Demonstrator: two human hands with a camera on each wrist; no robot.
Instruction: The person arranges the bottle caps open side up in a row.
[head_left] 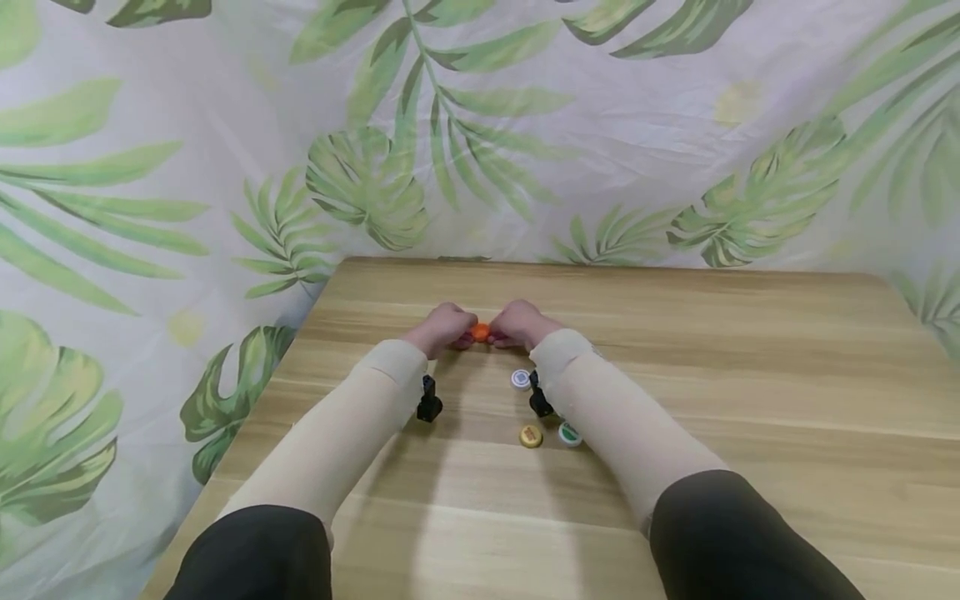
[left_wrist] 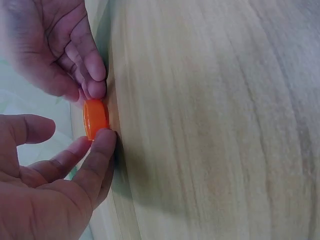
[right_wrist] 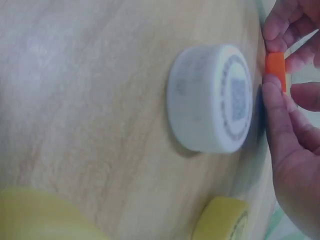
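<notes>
An orange bottle cap (head_left: 480,332) lies near the far part of the table, between the two hands. My left hand (head_left: 450,327) touches its left side with extended fingertips; the thumb stands apart from it in the left wrist view. From the right, fingertips of my right hand (head_left: 520,323) rest against the same cap, its thumb (right_wrist: 305,96) also held away. The cap's orange side (left_wrist: 95,119) shows between both hands' fingers, close to the wooden surface. Nearest to the right wrist is a white cap (right_wrist: 210,100) with a printed square on its top.
On the wooden table (head_left: 712,358), a gold cap (head_left: 531,436) and a white cap with a green top (head_left: 570,433) lie near the right forearm. A yellow cap (right_wrist: 220,220) and a blurred yellow shape (right_wrist: 45,217) show low in the right wrist view. Leaf-patterned cloth (head_left: 480,150) hangs behind.
</notes>
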